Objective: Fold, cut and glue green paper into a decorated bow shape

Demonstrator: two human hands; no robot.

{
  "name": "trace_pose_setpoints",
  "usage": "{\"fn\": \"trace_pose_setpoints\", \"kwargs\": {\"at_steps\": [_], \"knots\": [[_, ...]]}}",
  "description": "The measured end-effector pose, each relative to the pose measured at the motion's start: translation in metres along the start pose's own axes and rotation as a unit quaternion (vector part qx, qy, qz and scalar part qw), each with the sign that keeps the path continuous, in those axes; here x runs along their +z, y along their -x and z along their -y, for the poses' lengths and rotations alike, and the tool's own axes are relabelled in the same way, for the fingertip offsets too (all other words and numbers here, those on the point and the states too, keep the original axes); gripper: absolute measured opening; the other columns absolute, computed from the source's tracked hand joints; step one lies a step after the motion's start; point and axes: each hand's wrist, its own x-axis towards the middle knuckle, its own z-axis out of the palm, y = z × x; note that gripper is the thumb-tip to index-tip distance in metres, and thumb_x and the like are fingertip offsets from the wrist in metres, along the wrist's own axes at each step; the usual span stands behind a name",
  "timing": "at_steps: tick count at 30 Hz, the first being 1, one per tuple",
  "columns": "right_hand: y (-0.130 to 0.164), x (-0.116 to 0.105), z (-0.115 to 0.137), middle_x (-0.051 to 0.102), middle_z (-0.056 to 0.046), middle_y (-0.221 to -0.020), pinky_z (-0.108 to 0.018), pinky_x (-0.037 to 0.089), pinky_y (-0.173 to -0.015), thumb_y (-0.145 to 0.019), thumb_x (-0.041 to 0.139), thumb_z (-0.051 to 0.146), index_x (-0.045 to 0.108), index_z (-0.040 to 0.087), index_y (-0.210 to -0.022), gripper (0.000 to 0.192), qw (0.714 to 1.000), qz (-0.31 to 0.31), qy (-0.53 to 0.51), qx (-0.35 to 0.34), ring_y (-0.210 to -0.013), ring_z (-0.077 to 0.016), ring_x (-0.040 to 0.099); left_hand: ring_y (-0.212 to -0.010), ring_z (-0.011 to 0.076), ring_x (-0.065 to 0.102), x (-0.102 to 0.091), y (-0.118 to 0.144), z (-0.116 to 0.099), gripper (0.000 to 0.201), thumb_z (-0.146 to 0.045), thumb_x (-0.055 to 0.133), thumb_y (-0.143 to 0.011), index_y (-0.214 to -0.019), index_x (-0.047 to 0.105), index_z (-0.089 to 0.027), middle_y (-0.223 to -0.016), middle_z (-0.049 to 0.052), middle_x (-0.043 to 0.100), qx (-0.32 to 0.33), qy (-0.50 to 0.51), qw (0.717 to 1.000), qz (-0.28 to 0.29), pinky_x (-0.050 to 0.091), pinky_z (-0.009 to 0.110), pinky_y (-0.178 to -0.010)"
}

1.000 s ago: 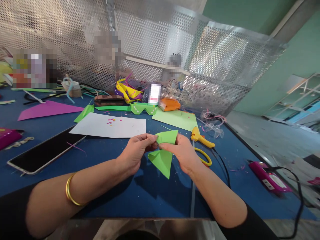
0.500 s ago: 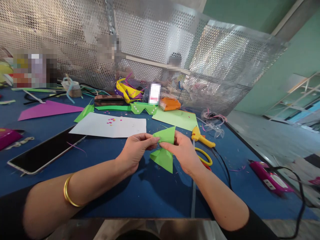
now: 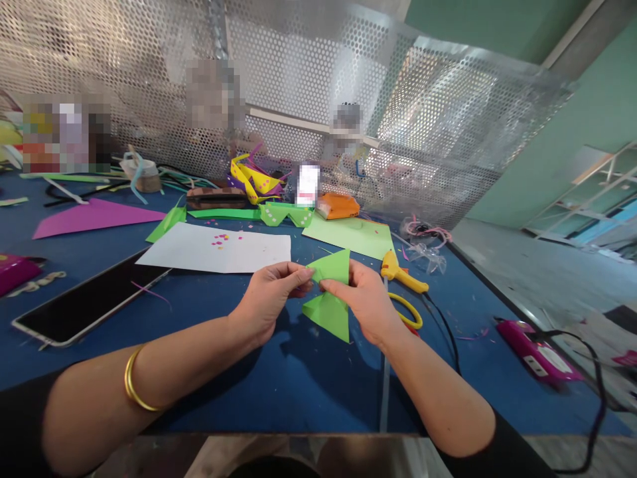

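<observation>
A bright green piece of folded foam or paper (image 3: 332,315), shaped like a bow with a narrow middle, is held above the blue table (image 3: 239,392). My left hand (image 3: 271,292) pinches its left edge between thumb and fingers. From the other side my right hand (image 3: 365,295) grips it, thumb in front and fingers behind. Just right of that hand lies a yellow glue gun (image 3: 404,277) with a black cord. Below the gun are yellow-handled scissors (image 3: 409,309), partly hidden by my right wrist. Beyond my hands sit green paper glasses (image 3: 287,215) with small pale squares.
A white sheet (image 3: 239,255) with small pink bits lies left, beside a dark tablet-like device (image 3: 84,295). Magenta power strips (image 3: 537,350) sit at the right and far left. A pale green sheet (image 3: 351,236) and perforated metal mesh (image 3: 293,79) are at the back.
The green piece has shifted very slightly right and turned a little in my fingers. Both hands keep their hold; the things on the table stay put.
</observation>
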Motion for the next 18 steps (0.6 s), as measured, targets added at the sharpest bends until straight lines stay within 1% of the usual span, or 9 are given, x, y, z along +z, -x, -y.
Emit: {"fn": "trace_pose_setpoints", "kwargs": {"at_steps": [3, 7, 10, 13, 16, 18], "knots": [[0.0000, -0.0004, 0.0004, 0.074, -0.003, -0.086, -0.034, 0.053, -0.069, -0.068, 0.076, 0.027, 0.067, 0.021, -0.093, 0.027, 1.000, -0.013, 0.020, -0.005, -0.077, -0.0210, 0.067, -0.066, 0.0145, 0.058, -0.0001, -0.0005, 0.0002, 0.027, -0.041, 0.077, -0.067, -0.062, 0.067, -0.017, -0.066, 0.003, 0.065, -0.015, 0.002, 1.000, 0.000, 0.047, 0.026, -0.065], [0.0000, 0.0006, 0.0026, 0.074, -0.004, -0.086, -0.034, 0.053, -0.069, -0.068, 0.076, 0.027, 0.067, 0.020, -0.094, 0.029, 1.000, -0.014, 0.028, -0.003, -0.078, -0.0218, 0.068, -0.069, 0.0165, 0.061, -0.0007, -0.0006, -0.0006, 0.033, -0.049, 0.076, -0.069, -0.068, 0.069, -0.017, -0.068, 0.005, 0.067, -0.023, -0.002, 1.000, 0.001, 0.048, 0.027, -0.066], [0.0005, 0.0012, 0.0031, 0.073, -0.003, -0.085, -0.033, 0.053, -0.068, -0.068, 0.076, 0.028, 0.065, 0.020, -0.094, 0.029, 0.998, -0.006, 0.057, -0.003, -0.079, -0.0217, 0.067, -0.069, 0.0156, 0.060, -0.0013, 0.0000, -0.0015, 0.028, -0.044, 0.079, -0.066, -0.069, 0.070, -0.018, -0.068, 0.003, 0.066, -0.012, -0.027, 0.999, 0.013, 0.046, 0.026, -0.064], [0.0012, 0.0005, 0.0012, 0.072, -0.002, -0.086, -0.032, 0.051, -0.067, -0.070, 0.074, 0.027, 0.065, 0.020, -0.095, 0.027, 0.996, 0.014, 0.090, -0.012, -0.079, -0.0206, 0.066, -0.065, 0.0134, 0.055, -0.0015, 0.0004, -0.0019, 0.023, -0.037, 0.081, -0.063, -0.062, 0.069, -0.018, -0.066, 0.001, 0.063, 0.007, -0.047, 0.999, 0.012, 0.043, 0.025, -0.062], [0.0015, -0.0006, -0.0015, 0.071, -0.001, -0.084, -0.031, 0.050, -0.066, -0.071, 0.073, 0.026, 0.065, 0.020, -0.093, 0.025, 0.993, 0.020, 0.118, -0.022, -0.076, -0.0189, 0.064, -0.061, 0.0122, 0.051, -0.0016, -0.0004, -0.0019, 0.024, -0.036, 0.082, -0.061, -0.056, 0.066, -0.018, -0.061, 0.000, 0.061, 0.019, -0.053, 0.998, 0.008, 0.042, 0.025, -0.061], [0.0013, -0.0008, -0.0021, 0.071, -0.001, -0.083, -0.030, 0.049, -0.066, -0.070, 0.072, 0.026, 0.065, 0.020, -0.093, 0.025, 0.993, 0.023, 0.113, -0.020, -0.076, -0.0184, 0.064, -0.060, 0.0125, 0.051, -0.0020, -0.0014, -0.0019, 0.024, -0.036, 0.083, -0.059, -0.055, 0.066, -0.019, -0.060, 0.000, 0.061, 0.009, -0.052, 0.999, 0.010, 0.042, 0.025, -0.061]]}}
